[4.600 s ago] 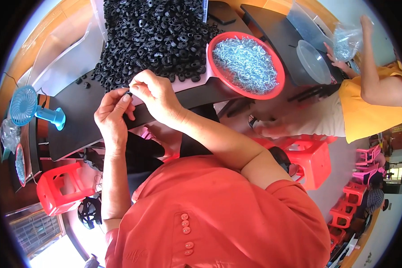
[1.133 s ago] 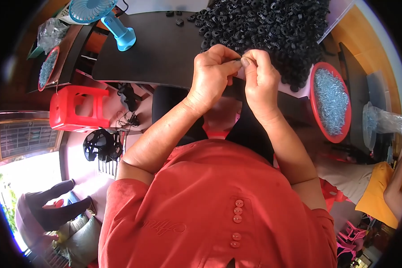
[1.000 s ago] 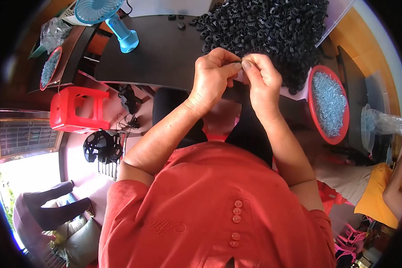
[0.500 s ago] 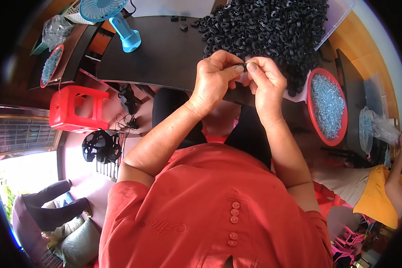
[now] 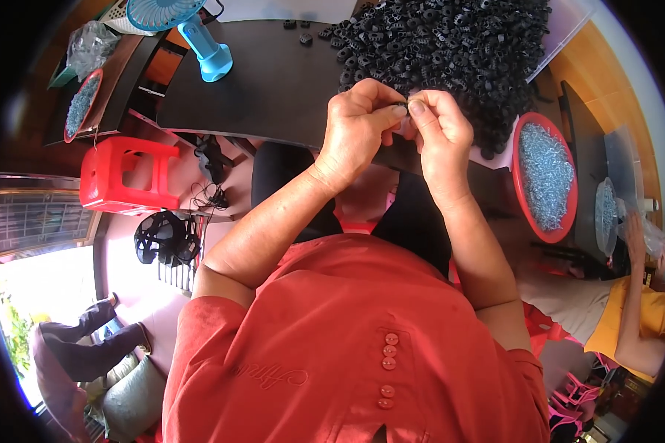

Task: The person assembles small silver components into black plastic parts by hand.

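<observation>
Both my hands meet in front of me at the table's near edge, fingertips together. My left hand (image 5: 356, 129) is closed in a pinch on a small black plastic part (image 5: 402, 105), mostly covered by thumb and finger. Against it, my right hand (image 5: 446, 140) pinches with thumb and forefinger; what lies in that pinch is too small and hidden to make out. Just beyond the hands rises a large heap of small black plastic parts (image 5: 443, 48). To the right of it sits a red basin (image 5: 521, 188) filled with small shiny silver-blue pieces (image 5: 547, 177).
A blue fan (image 5: 216, 66) stands on the dark table (image 5: 258, 81), near a few loose black parts (image 5: 305, 38). A red stool (image 5: 129, 173) is at left. Another red basin (image 5: 97, 81) sits far left. At right, a co-worker's arm (image 5: 631, 295) reaches toward a clear bowl (image 5: 605, 221).
My hands stay pinched together, with only slight finger movement. The co-worker's arm at right has come further into view, near the plastic bag. At lower left, another person's legs have shifted.
</observation>
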Demonstrator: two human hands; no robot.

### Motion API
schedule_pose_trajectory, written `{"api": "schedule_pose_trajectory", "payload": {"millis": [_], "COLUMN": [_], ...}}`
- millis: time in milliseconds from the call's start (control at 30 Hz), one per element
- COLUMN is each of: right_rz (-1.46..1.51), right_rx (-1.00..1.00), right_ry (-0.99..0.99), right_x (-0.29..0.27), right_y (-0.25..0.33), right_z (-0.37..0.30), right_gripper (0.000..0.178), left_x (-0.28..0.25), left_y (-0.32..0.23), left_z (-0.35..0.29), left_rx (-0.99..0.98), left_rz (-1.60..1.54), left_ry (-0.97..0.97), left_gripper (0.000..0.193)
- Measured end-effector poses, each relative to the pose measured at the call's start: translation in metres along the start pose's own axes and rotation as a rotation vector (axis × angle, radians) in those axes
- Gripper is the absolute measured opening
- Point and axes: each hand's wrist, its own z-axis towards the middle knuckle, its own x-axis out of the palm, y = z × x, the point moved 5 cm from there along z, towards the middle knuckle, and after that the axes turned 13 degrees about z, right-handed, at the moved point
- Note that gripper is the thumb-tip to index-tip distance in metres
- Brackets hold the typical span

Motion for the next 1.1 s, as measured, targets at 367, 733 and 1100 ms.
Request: {"api": "schedule_pose_trajectory", "payload": {"millis": [367,733,1100], "right_rz": [-0.017,-0.053,-0.155], "right_rx": [-0.121,-0.178,-0.238], "right_ry": [-0.043,-0.01,-0.004], "right_x": [-0.002,-0.001,-0.001], "right_y": [0.003,0.008,0.011], "right_z": [-0.002,-0.003,-0.003], "right_gripper": [0.006,0.005,0.005], "left_x": [0.002,-0.001,-0.003], "left_y": [-0.004,-0.008,-0.002], "left_z": [0.001,0.006,0.006], "left_rx": [-0.058,-0.067,-0.069], "left_rz": [0.045,0.101,0.07], "left_ry": [0.054,0.164,0.153], "left_gripper": [0.009,0.017,0.012]}}
